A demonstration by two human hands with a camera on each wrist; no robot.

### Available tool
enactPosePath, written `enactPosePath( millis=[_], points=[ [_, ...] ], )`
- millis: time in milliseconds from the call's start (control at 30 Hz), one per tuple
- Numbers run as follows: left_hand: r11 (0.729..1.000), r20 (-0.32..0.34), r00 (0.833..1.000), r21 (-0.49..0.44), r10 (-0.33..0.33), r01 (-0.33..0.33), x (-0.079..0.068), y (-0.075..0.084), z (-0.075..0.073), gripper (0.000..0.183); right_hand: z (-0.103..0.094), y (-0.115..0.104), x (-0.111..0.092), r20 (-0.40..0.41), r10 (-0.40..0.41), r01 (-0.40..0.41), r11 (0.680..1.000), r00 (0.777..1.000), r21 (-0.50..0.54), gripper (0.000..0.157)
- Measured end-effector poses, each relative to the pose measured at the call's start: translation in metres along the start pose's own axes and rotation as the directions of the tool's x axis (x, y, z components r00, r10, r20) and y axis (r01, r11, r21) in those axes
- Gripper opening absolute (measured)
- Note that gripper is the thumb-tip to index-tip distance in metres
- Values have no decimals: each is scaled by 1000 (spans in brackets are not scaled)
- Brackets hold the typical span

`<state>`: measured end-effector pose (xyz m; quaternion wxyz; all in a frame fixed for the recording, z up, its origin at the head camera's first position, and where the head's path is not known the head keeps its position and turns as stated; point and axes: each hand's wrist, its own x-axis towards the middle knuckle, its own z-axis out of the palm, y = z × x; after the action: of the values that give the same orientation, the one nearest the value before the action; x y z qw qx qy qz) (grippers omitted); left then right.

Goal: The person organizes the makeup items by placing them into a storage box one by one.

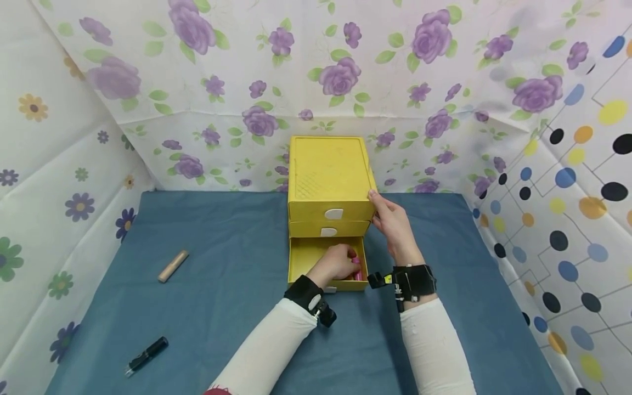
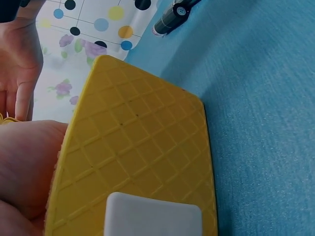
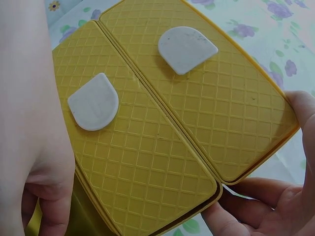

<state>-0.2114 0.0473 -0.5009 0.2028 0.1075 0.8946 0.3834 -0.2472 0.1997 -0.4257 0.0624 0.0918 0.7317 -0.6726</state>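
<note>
A yellow drawer cabinet [image 1: 331, 170] stands at the back of the cloth, its bottom drawer [image 1: 303, 258] pulled out. My left hand [image 1: 338, 262] reaches down into that drawer. Its curled fingers lie across a pink stick-like thing [image 1: 357, 276] near the drawer's right wall, with pink showing on both sides of them. At the cabinet's front right edge, my right hand [image 1: 395, 225] grips the body, thumb at the top corner and fingers against the side. The right wrist view shows two shut drawer fronts with white pulls [image 3: 187, 49]. In the left wrist view the drawer front hides the left fingertips.
Left on the blue cloth [image 1: 222, 318] lies a light brown wooden stick [image 1: 173, 266]. Nearer the front left is a black pen-like thing [image 1: 147, 355] with a clear end. Floral curtains [image 1: 340, 82] rise behind, with patterned cloth [image 1: 568, 219] at the right side.
</note>
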Motion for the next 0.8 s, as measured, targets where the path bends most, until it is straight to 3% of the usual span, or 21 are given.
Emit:
enactPosePath(
  millis=[300, 533, 800],
  points=[
    [1000, 26, 1000, -27, -7, 8, -1, -1, -1, 39, 0, -1, 0, -3, -2, 2, 1000, 1000, -14, 100],
    [999, 57, 998, 11, 41, -42, -6, 2, -4, 36, 0, -1, -1, 8, 3, -3, 1000, 1000, -2, 100],
    [997, 57, 996, 26, 66, -68, -19, 4, -12, 59, -2, 0, -3, 4, -8, 8, 1000, 1000, -12, 100]
  ],
)
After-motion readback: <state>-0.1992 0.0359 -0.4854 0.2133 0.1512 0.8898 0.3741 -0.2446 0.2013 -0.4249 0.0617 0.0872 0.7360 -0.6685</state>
